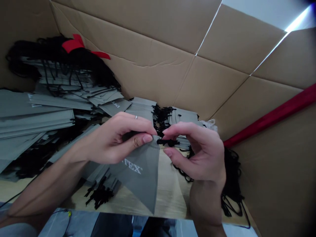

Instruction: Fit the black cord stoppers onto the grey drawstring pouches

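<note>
A grey fabric drawstring pouch (145, 186) with white lettering hangs over the table's front part. My left hand (118, 136) is closed on its top edge, thumb and fingers pinching close to the corner. From that corner a knotted black cord end (170, 143) sticks out to the right. My right hand (199, 149) is around the cord end, its thumb below and index finger above. Small gaps show between those fingertips and the cord, so the hand looks open.
Grey pouches (37, 115) lie piled at left, under black cords (32, 52) and a red strip (74, 44). More pouches (143, 105) stand stacked at the back. Loose black cords (230, 177) lie at right. Cardboard walls (148, 49) enclose the wooden table (172, 197).
</note>
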`<control>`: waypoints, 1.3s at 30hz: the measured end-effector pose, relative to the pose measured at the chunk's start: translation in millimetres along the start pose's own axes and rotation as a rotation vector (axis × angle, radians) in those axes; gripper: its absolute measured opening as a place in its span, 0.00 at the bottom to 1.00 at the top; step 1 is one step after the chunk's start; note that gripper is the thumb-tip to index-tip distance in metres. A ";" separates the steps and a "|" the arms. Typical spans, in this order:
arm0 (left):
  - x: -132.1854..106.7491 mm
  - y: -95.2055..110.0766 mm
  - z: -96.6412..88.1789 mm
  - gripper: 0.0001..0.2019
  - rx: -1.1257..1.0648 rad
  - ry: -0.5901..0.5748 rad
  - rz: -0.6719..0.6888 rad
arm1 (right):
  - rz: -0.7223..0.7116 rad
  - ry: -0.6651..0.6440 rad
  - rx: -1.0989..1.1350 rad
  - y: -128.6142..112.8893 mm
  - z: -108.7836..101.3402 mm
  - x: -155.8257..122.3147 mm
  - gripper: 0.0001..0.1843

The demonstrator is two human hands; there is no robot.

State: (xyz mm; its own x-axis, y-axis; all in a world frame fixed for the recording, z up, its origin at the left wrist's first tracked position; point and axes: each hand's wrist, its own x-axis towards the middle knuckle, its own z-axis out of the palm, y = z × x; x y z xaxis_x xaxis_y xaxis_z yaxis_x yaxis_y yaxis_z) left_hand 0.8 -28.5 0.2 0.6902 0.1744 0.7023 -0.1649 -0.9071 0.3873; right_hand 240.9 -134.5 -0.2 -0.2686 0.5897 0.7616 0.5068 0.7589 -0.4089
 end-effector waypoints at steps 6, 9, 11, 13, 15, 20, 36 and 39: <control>1.8 0.8 0.9 0.06 0.039 0.036 -0.022 | 0.027 0.101 0.019 3.9 -2.4 0.0 0.11; 1.8 2.2 10.3 0.03 0.002 0.136 -0.039 | 0.019 0.131 0.022 4.0 0.0 1.7 0.08; 1.0 4.1 19.4 0.07 -0.078 0.234 -0.051 | 0.040 0.153 0.041 2.5 3.4 2.7 0.08; 0.3 6.0 27.3 0.09 -0.171 0.303 -0.062 | 0.071 0.165 0.059 0.2 6.9 3.5 0.08; 0.8 7.1 31.6 0.08 -0.263 0.325 -0.098 | 0.083 0.166 0.080 -1.8 9.6 4.0 0.09; 4.3 6.1 26.7 0.02 -0.358 0.245 -0.244 | 0.089 0.200 0.128 -0.9 12.0 4.3 0.11; 3.4 -1.1 37.5 0.09 -0.088 0.416 0.085 | 0.130 0.237 0.108 -2.2 9.4 2.6 0.15; 3.2 0.1 36.6 0.08 -0.040 0.424 0.101 | 0.108 0.210 -0.009 -9.1 4.7 0.2 0.12</control>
State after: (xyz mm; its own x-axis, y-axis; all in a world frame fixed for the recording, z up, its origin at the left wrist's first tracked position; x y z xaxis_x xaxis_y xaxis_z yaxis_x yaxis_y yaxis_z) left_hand 28.7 -42.0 -19.4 0.3206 0.2351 0.9176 -0.2496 -0.9135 0.3212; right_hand 232.4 -140.0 1.3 -0.0362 0.5960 0.8022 0.5305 0.6917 -0.4900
